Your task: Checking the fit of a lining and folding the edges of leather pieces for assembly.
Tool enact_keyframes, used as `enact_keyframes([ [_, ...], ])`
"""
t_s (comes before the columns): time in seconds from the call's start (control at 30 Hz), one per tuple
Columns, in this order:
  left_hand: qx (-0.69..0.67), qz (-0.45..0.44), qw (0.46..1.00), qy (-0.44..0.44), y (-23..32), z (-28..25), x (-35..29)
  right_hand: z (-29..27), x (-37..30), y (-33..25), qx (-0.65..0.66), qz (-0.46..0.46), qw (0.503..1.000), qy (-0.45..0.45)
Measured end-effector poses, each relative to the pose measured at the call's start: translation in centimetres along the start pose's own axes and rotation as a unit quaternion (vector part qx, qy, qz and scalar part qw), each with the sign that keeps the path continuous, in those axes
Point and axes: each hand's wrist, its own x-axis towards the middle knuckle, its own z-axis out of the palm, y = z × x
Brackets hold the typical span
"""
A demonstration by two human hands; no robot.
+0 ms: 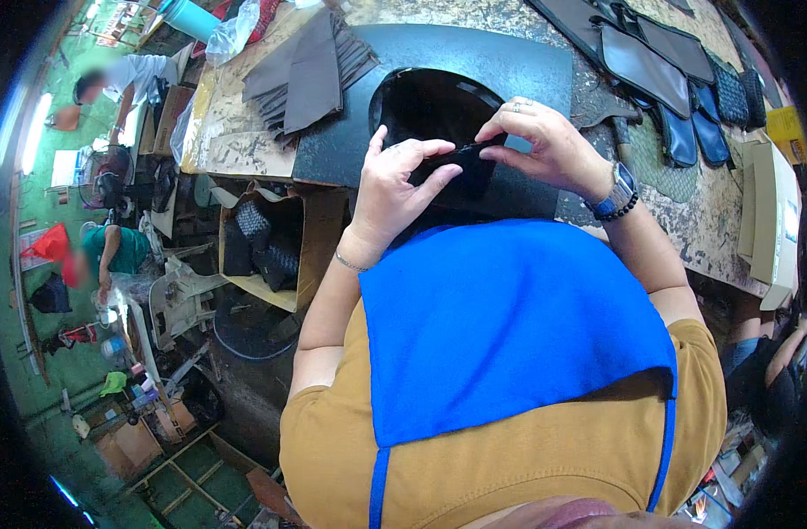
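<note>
A glossy black piece of leather-like material (425,93) curves up over a dark work mat (527,75) in front of me. Its near edge is pinched by both hands. My left hand (403,181) grips the edge between thumb and forefinger, with the other fingers partly raised. Close beside it, my right hand (545,145) pinches the same edge between thumb and fingertips. The two pinches are a short gap apart. Below the hands, part of the black piece hangs toward my blue apron (509,326).
Stacked dark grey sheets (313,79) lie left of the mat. At the right are black leather pieces (646,62), a hammer-like tool (617,119) and a carton (769,216). An open box (320,238) with woven black pieces stands below the table's left edge. Other people are at the far left and right.
</note>
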Motion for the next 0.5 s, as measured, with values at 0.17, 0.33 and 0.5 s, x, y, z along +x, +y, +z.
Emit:
enact_keyframes([
  [0.17, 0.008, -0.028, 0.999, -0.027, 0.29, 0.08, 0.25, 0.32, -0.05, 0.05, 0.002, 0.010, 1.000, -0.002],
  [0.33, 0.018, -0.030, 0.999, -0.025, 0.50, 0.22, 0.51, 0.35, -0.05, 0.38, 0.001, 0.018, 1.000, -0.017],
  [0.5, 0.037, -0.027, 0.998, -0.035, 0.22, 0.28, 0.68, 0.17, 0.08, 0.35, 0.004, 0.001, 1.000, -0.021],
])
